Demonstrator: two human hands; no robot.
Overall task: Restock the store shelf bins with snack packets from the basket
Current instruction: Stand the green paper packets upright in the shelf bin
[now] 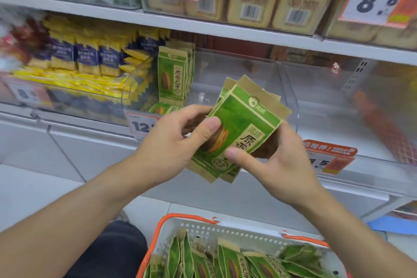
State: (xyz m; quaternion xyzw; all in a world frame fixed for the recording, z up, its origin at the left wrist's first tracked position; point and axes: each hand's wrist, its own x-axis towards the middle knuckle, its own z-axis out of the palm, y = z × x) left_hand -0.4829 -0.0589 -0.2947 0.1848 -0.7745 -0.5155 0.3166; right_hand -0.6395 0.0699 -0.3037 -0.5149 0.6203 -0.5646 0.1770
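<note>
Both hands hold a small stack of green-and-brown snack packets (244, 119) in front of a clear shelf bin (286, 88). My left hand (173, 142) grips the stack's left edge with the thumb on the front packet. On the right, my right hand (273, 160) wraps around the stack, thumb pressed on the packet's lower front. A few matching packets (172, 74) stand upright at the left end of the bin. Below, a white basket with orange rim (191, 216) holds several more of the same packets (234, 264).
A neighbouring bin to the left holds yellow and blue packets (85, 58). Beige packs (255, 4) fill the shelf above. Price tags (325, 158) hang on the shelf edge. The bin at the far right holds orange items (388, 128). White floor tiles lie below.
</note>
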